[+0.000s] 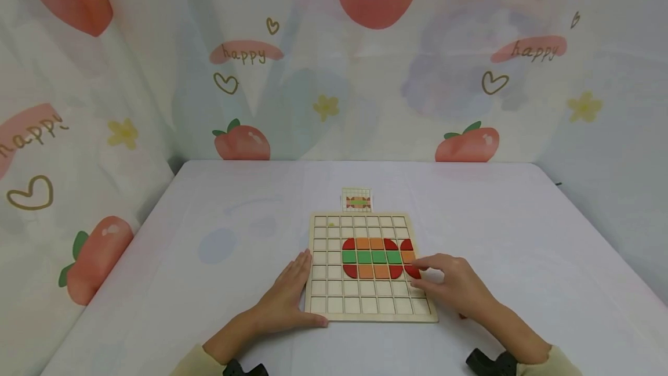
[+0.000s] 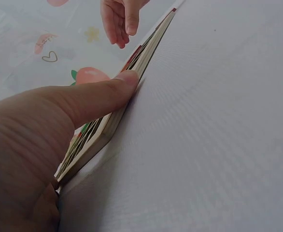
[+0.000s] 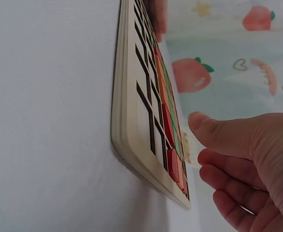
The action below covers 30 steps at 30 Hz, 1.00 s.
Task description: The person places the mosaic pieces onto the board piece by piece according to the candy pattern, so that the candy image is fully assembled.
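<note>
A wooden grid board [image 1: 360,305] lies on the table, with red rounded, orange and green square pieces [image 1: 371,257] set in its cells. My left hand [image 1: 284,295] rests against its left side, fingers straight, the thumb on the front edge in the left wrist view. My right hand [image 1: 459,283] is at the right edge, thumb and forefinger either side of a red rounded piece [image 1: 412,271] in the right column. In the right wrist view that hand [image 3: 250,169] stands apart from the board, fingers loosely bent, nothing seen between them.
Behind the board is a small pattern card [image 1: 357,199] with a similar coloured figure on a grid. A small dark reddish thing [image 1: 463,316] shows partly under the right wrist. White cloth covers the table [image 1: 250,202], and printed curtains hang behind and at the sides.
</note>
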Motion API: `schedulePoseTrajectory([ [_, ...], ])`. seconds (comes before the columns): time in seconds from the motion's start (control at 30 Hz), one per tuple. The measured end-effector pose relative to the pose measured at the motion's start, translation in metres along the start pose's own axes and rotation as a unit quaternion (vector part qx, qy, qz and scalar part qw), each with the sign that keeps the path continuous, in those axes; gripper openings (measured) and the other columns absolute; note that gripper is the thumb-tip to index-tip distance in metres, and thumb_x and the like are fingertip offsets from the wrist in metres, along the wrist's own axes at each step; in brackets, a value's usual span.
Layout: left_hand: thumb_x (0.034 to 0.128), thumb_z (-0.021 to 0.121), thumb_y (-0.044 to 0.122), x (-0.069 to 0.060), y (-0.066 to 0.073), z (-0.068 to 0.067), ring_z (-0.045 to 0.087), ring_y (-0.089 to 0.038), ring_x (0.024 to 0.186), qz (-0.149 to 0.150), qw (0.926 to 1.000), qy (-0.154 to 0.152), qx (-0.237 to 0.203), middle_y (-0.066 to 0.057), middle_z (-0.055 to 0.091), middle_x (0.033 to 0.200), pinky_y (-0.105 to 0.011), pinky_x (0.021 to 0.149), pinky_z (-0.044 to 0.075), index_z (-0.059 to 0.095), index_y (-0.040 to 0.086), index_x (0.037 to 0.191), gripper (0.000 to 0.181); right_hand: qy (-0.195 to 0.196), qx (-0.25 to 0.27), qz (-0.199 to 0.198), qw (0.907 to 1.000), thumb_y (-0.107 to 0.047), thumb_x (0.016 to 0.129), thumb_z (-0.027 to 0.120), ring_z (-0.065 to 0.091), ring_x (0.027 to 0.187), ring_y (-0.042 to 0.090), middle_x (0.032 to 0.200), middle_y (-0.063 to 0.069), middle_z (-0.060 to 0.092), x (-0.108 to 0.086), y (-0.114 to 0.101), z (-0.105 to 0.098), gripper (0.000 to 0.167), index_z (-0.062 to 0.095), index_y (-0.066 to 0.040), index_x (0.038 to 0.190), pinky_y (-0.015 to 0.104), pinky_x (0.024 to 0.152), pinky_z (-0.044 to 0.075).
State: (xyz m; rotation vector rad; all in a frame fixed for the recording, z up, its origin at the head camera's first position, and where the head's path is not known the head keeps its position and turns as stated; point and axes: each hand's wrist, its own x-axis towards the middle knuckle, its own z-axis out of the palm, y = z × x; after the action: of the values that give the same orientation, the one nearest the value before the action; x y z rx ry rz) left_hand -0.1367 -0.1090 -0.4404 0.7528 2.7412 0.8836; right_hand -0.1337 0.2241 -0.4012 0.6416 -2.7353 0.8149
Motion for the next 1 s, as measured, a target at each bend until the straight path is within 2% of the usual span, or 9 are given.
schedulePoseTrajectory([
  [0.43,0.0637,0.066,0.07,-0.001,0.002,0.0,0.001,-0.021,0.138,0.0,1.0,0.0,0.0,-0.012,0.004,0.153,-0.042,0.109,0.008,0.005,-0.001,0.146,0.125,0.014,-0.021,0.032,0.9992,-0.015,0.07,0.08,0.063,0.091,0.019,0.094,-0.004,0.068,-0.019,0.012,-0.015,0.031,0.071,-0.008,0.098,0.039,0.076,0.051],
  [0.7,0.0635,0.066,0.07,0.0,0.002,0.0,0.001,-0.021,0.138,0.002,1.0,0.002,-0.001,-0.011,0.004,0.153,-0.042,0.109,0.008,0.005,-0.001,0.146,0.125,-0.045,-0.022,0.089,0.9948,-0.012,0.072,0.078,0.061,0.095,0.022,0.096,-0.002,0.068,-0.026,0.016,-0.027,0.033,0.07,-0.006,0.103,0.042,0.08,0.049],
  [0.8,0.0634,0.066,0.07,0.0,0.001,0.001,0.002,-0.021,0.138,0.003,1.0,0.002,0.001,-0.011,0.005,0.153,-0.042,0.109,0.008,0.005,-0.001,0.146,0.125,-0.065,-0.013,0.095,0.9933,-0.011,0.071,0.078,0.061,0.095,0.022,0.097,-0.001,0.068,-0.03,0.018,-0.031,0.034,0.07,-0.005,0.103,0.041,0.081,0.049],
  [1.0,0.064,0.066,0.07,0.0,0.002,0.0,0.002,-0.022,0.138,0.007,0.9999,0.003,0.01,-0.013,0.006,0.152,-0.041,0.11,0.008,0.005,-0.002,0.146,0.125,-0.095,0.025,0.114,0.9886,-0.01,0.07,0.079,0.059,0.091,0.02,0.1,0.001,0.067,-0.035,0.022,-0.035,0.036,0.069,-0.006,0.104,0.025,0.071,0.052],
])
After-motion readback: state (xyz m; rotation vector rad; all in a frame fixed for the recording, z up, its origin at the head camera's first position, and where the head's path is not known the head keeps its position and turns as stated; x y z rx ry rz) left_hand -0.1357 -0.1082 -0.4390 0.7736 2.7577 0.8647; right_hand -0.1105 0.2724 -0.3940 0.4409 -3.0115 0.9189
